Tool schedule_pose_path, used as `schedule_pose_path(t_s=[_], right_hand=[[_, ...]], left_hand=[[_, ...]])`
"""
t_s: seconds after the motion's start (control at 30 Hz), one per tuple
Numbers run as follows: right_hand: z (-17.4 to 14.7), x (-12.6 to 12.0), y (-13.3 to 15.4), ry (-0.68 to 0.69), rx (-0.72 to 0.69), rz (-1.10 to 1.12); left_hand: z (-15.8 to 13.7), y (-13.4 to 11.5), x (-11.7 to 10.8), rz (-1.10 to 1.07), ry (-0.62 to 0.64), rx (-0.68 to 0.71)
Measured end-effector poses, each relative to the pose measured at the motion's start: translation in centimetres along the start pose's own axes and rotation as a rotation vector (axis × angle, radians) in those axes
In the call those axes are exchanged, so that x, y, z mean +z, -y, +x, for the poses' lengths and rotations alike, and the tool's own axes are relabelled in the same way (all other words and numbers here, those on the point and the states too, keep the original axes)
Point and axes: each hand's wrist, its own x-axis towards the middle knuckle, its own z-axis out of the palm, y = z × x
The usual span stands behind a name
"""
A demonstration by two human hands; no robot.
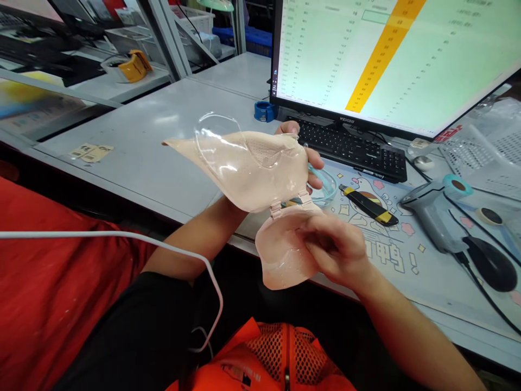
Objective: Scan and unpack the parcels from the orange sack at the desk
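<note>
A beige stick-on bra (280,176) is held up over the desk's front edge, its two cups joined by short straps in the middle. My left hand (314,167) reaches behind the upper cup and grips it, with fingertips showing past the right edge; the palm is hidden. Clear plastic film (217,124) lies over that cup and sticks out beyond its top edge. My right hand (342,244) has its thumb and fingers pinched at the right edge of the lower cup, whose shiny inner side faces up.
A monitor (382,60) stands behind a black keyboard (350,149). Right of my hands lie a yellow-black box cutter (368,205), a barcode scanner (431,212) and a black mouse (490,263). A blue tape roll (265,111) sits by the monitor. A white cable (163,244) hangs across the left foreground.
</note>
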Motion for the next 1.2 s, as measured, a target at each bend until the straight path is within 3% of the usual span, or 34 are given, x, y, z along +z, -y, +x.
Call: schedule_pose_path(t_s=[0.17,0.23,0.4,0.47,0.6,0.67,0.73,0.9,0.97,1.07,1.13,1.2], right_hand=[[-0.2,0.2,-0.1,-0.016,-0.025,0.018],[-0.2,0.3,0.1,-0.048,0.109,0.095],[1.2,-1.2,0.6,-0.044,0.671,0.592],[1.8,-2.0,0.3,-0.081,0.768,0.709],[2.3,-2.7,-1.2,-0.223,0.874,0.745],[2.3,-2.7,-1.9,-0.306,0.885,0.738],[2.3,-2.7,-2.3,-0.352,0.840,0.746],[2.2,-2.7,-2.0,-0.320,0.613,0.578],[2.1,-2.6,-2.1,-0.289,0.562,0.449],[2.0,-3.4,-2.9,-0.385,0.549,0.269],[1.9,-4.8,-4.1,-0.565,0.543,0.135],[1.8,-6.9,-5.5,-0.752,0.503,0.010]], left_hand=[[0.6,-0.4,-0.8,-0.106,0.097,-0.095],[1.3,-0.9,-1.3,-0.135,0.143,-0.115],[1.8,-1.3,-1.1,-0.079,0.148,-0.012],[1.3,-1.3,-0.6,0.023,0.212,0.018],[0.7,-1.5,-0.4,0.414,0.464,0.053],[0.8,-1.6,-0.6,0.569,0.487,0.079],[1.0,-1.6,-0.9,0.625,0.404,0.085],[1.2,-1.0,-0.7,0.691,-0.192,0.178],[1.2,-0.7,-0.5,0.717,-0.301,0.198],[1.3,-0.5,-0.4,0.660,-0.236,0.199],[1.3,-0.4,-0.6,0.629,-0.118,0.210],[1.4,-0.2,-0.8,0.750,0.030,0.175]])
